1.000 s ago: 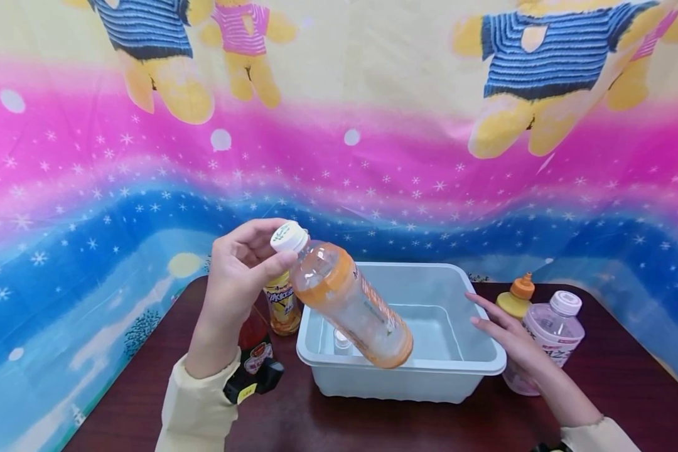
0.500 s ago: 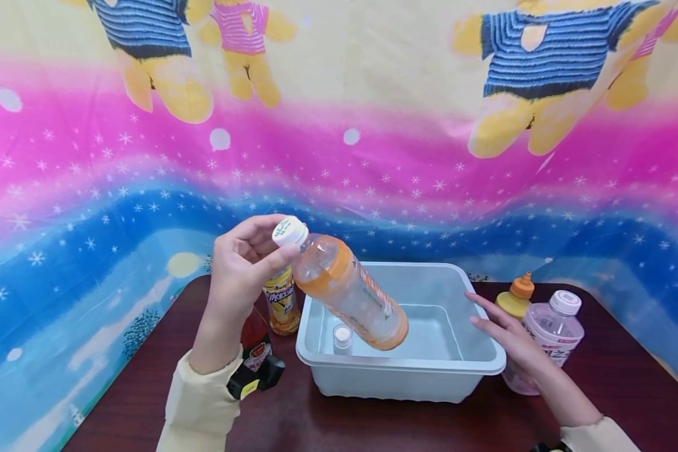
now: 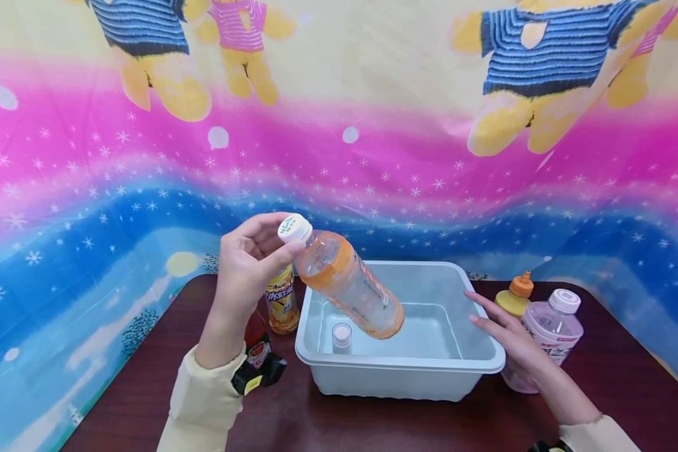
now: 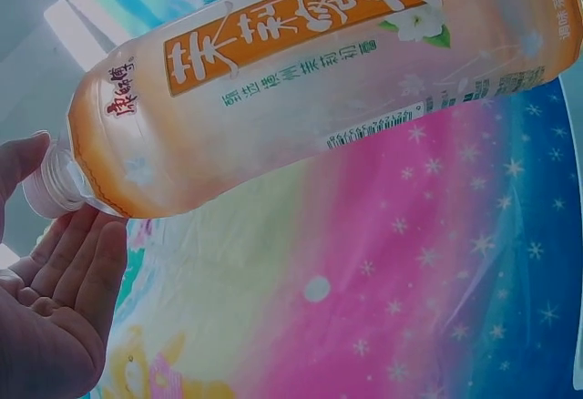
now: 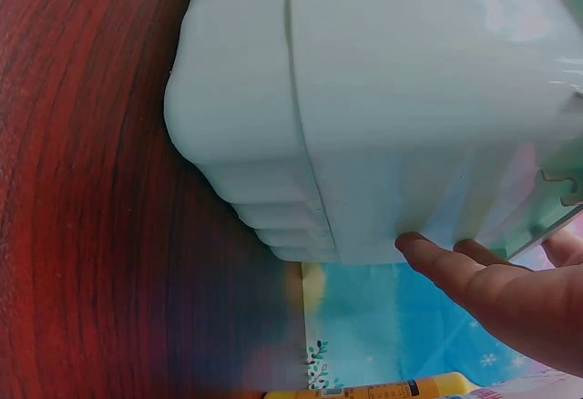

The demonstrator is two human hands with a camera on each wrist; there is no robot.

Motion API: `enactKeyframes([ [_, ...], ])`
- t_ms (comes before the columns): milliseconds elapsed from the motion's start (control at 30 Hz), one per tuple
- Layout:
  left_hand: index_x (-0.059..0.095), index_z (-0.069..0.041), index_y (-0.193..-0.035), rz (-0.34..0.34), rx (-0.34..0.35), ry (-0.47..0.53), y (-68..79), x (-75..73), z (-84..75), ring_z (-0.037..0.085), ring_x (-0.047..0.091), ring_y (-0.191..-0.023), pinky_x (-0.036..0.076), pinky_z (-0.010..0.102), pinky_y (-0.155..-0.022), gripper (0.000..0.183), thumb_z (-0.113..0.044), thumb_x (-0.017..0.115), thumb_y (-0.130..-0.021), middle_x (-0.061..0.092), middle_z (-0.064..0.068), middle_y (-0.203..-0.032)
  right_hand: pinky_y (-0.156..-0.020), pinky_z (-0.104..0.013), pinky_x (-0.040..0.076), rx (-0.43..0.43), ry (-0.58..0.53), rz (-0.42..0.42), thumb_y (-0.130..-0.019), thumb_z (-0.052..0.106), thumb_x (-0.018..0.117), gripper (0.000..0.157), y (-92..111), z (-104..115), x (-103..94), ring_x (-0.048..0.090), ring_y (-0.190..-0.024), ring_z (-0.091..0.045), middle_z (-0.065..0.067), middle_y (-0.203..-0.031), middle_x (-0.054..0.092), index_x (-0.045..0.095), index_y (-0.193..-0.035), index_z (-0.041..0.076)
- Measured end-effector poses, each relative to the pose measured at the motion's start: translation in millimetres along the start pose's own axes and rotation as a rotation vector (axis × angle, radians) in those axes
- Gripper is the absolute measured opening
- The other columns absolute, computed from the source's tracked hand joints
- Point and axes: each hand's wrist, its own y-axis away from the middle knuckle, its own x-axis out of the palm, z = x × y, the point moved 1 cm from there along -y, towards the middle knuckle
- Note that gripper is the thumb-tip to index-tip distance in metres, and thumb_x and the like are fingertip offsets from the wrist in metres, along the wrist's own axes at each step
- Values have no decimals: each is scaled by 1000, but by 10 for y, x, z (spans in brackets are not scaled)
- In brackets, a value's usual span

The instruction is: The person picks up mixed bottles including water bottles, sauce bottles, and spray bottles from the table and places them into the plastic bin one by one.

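while the left hand (image 3: 241,267) pinches an orange-labelled jasmine tea bottle (image 3: 353,285) by its white cap (image 3: 295,228), the bottle hangs tilted over the plastic tub (image 3: 398,380). the right hand (image 3: 514,342), fingers extended, touches the tub's right side. a small white-capped container (image 3: 341,337) stands in the tub's near left corner; a yellow squeeze bottle (image 3: 512,300) stands toward the far right corner of the desk (image 3: 316,427).

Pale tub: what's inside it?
Inside the tub, a small white-topped container shows toward the left end. The near wall hides its base; the orange-labelled bottle covers some floor.
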Motion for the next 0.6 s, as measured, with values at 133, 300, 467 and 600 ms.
enactKeyframes([
  [133,59,11,-108,-4,-16,-25,-4,9,19,17,65,-88,53,30,-78,34,8,66,-75,68,-1,-93,-80,-47,51,-1,3,2,-97,28,43,58,0,5,-1,19,-128,-51,-24,-149,0,16,-147,17],
  [300,60,9,-108,3,-29,-51,-15,22,42,17,65,-87,53,30,-77,33,8,66,-75,68,-2,-92,-79,-46,51,-9,2,-4,-97,27,44,58,4,7,6,20,-128,-50,-24,-149,2,17,-146,16],
  [467,61,6,-108,16,-40,-89,-26,32,66,17,65,-87,53,31,-78,34,5,68,-75,67,-4,-93,-79,-45,51,-8,2,-9,-97,27,44,57,7,9,10,21,-127,-49,-24,-149,2,17,-146,17],
  [600,61,5,-108,25,-48,-109,-26,41,76,18,65,-89,52,32,-79,34,3,70,-75,67,0,-95,-79,-45,51,-4,0,-7,-97,28,44,58,8,7,10,20,-128,-50,-24,-149,1,17,-146,17],
])
